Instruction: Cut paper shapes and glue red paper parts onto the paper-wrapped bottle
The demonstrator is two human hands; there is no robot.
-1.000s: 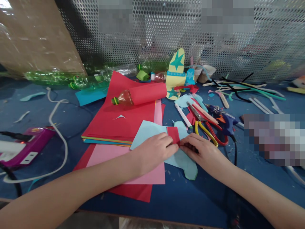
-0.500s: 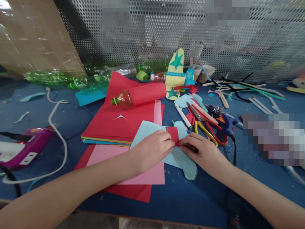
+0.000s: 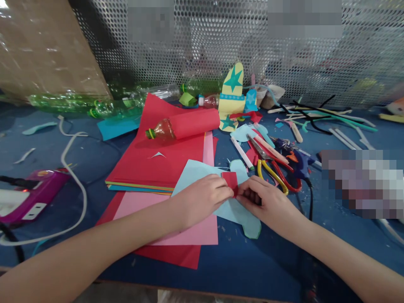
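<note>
Pinching the lower right corner of a red paper strip (image 3: pixel 229 181), the right hand (image 3: pixel 240 194) brings thumb and fingertips together; the left hand (image 3: pixel 205 195) bends its fingers over the strip's lower left edge. The left thumb is hidden, so whether that hand grips or merely presses cannot be told. Clock directions are read from the strip, 12 lying away from the person. The strip's lower end is concealed by the fingertips, as is the middle of the pale blue paper (image 3: pixel 192 176) beneath. The left forearm (image 3: pixel 110 244) covers part of a pink sheet (image 3: pixel 202 233) at 8 o'clock. Toward 9, a purple power strip (image 3: pixel 47 198) is cut off by the frame; any print on it is too small to read. Toward 3, beyond a blue glue gun (image 3: pixel 301 166), a mosaic patch (image 3: pixel 362 185) obscures an object. The red strip is small, straight-edged and longest from 12 to 6. The pale blue paper has rounded lobes at 1 and 5 o'clock. On the desk (image 3: pixel 240 273), a white marker (image 3: pixel 241 153) lies at 1, scissors (image 3: pixel 259 146) at 2.
</note>
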